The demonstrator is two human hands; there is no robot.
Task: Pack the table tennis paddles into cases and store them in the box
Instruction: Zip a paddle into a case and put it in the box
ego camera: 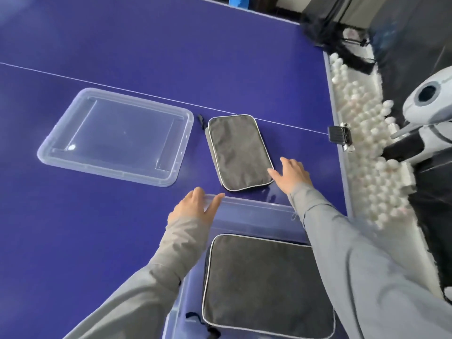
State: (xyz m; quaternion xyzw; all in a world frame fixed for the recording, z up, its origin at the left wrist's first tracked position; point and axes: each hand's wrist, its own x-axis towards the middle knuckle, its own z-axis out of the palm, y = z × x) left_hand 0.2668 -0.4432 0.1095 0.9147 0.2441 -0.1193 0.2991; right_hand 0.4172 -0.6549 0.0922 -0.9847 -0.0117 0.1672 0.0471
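At mid-frame we see a dark grey case (239, 152) with pale piping round its edge and a dark loop at its upper left corner, lying flat on the blue bench (122, 45). A second case (266, 285) of the same look lies flat in the clear box (256, 207) at lower centre. Our right hand (292, 174) spreads its fingers (285, 163) wide at the first case's lower right corner, holding nothing, and our left hand (193, 206) rests straight fingers (199, 192) on the box's far rim, with the clear lid (115, 135) lying at left.
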